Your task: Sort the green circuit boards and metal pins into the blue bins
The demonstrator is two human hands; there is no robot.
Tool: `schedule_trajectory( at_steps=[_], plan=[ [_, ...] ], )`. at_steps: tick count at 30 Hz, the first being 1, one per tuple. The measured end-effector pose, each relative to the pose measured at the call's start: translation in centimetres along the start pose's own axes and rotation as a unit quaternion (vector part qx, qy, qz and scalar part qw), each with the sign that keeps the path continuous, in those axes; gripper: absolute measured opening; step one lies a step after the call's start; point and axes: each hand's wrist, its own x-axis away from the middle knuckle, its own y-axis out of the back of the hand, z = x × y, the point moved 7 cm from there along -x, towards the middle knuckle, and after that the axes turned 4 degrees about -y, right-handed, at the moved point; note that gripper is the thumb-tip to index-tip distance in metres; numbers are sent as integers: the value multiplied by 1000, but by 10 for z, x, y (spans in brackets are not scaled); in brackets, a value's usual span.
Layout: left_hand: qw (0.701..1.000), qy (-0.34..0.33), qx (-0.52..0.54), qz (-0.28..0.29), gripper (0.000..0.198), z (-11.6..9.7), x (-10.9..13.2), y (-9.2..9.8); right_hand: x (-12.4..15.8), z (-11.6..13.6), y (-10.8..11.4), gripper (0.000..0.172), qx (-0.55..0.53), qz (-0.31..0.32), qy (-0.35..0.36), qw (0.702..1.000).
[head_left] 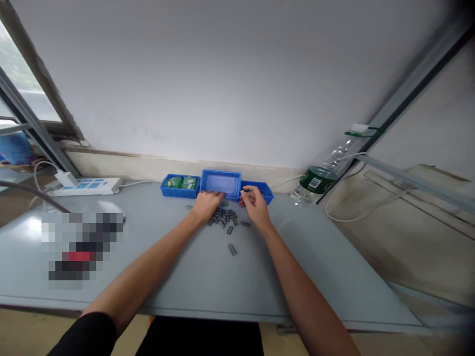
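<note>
My left hand (207,203) rests palm down on the grey table (185,277), fingers curled over the far end of a heap of several small grey metal parts (224,217). My right hand (254,202) is beside it with fingers pinched on one small grey part, just in front of the blue bins. A tilted blue bin (220,183) stands right behind both hands, showing an empty inside. To its left a blue bin (180,186) holds green pieces. To its right a third blue bin (261,190) is partly hidden by my right hand.
A white power strip (87,186) with a plugged adapter lies at the back left. A clear water bottle (322,178) with a green label lies against the wall at the right. A blurred-out patch (79,247) covers something at the left. One stray part (232,249) lies nearer me.
</note>
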Motion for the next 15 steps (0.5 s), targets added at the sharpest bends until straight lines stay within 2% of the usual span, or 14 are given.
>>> schedule_trajectory(
  at_steps=[2,4,5,8,10,12,15],
  plan=[
    [1000,19,3,10,40,6,-4,-1,-1,4,11,35,87,-55,43,994],
    [999,25,1,22,43,10,-9,-4,0,6,22,37,203,-104,91,969],
    [999,26,0,29,45,11,-12,-5,0,3,27,40,254,-120,95,955],
    [999,27,-3,43,50,11,-19,-7,-1,-20,44,50,355,-147,35,923],
    [998,31,-2,47,52,11,-22,-6,-2,-35,50,50,382,-131,-2,915],
    [998,39,2,47,53,10,-23,-6,-4,-45,57,42,385,-118,-29,915],
    [998,45,11,37,56,9,-21,-5,-8,-49,67,31,356,-123,-32,926]
  ],
)
